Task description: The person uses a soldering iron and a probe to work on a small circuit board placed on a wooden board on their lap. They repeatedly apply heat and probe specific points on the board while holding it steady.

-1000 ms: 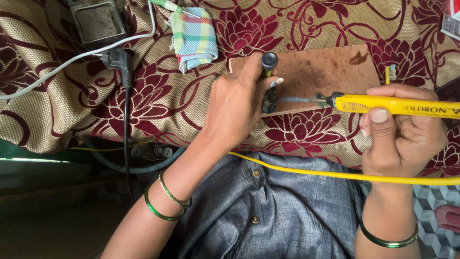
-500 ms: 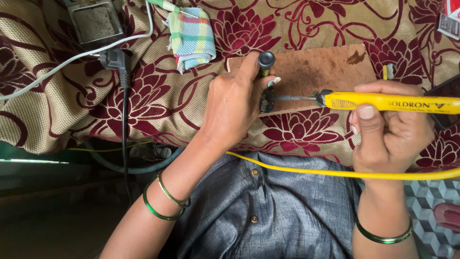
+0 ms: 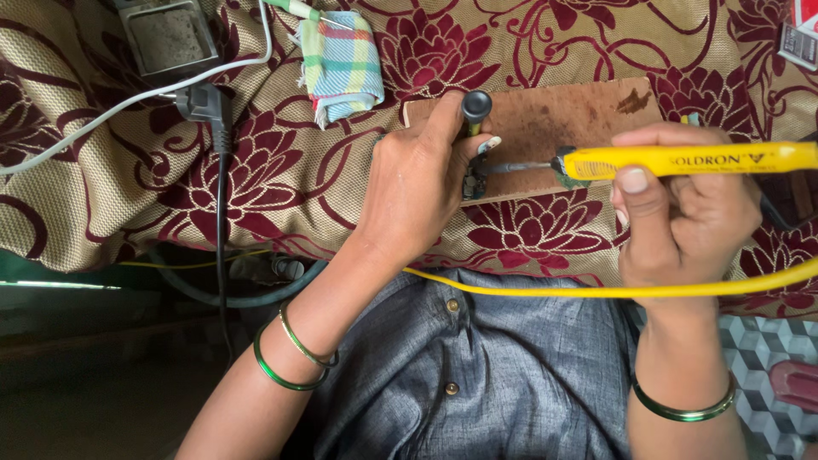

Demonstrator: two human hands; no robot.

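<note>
The left hand [image 3: 422, 192] rests on a desk covered with a beige cloth patterned in dark red flowers [image 3: 281, 170], its fingers closed around a small dark electronic part [image 3: 474, 179] and pinning it at the near edge of a flat brown wooden board [image 3: 562, 119] that lies on the cloth; a short black rounded knob [image 3: 476, 106] stands up just above the thumb. The right hand [image 3: 682, 221] is wrapped tightly around a yellow plastic-handled soldering iron [image 3: 690, 159], held roughly level and pointing left, its grey metal tip [image 3: 511, 168] reaching to the dark part beside the left fingertips. A yellow cable [image 3: 545, 291] runs from the right side across the grey buttoned shirt [image 3: 477, 375] toward the left wrist. Farther off on the cloth lie a folded checked rag in green, blue and pink [image 3: 342, 64], a black plug with its black cord [image 3: 204, 102], a white cable [image 3: 128, 102] and a grey metal box [image 3: 166, 38]. Thin green bangles [image 3: 285, 362] circle both wrists.
</note>
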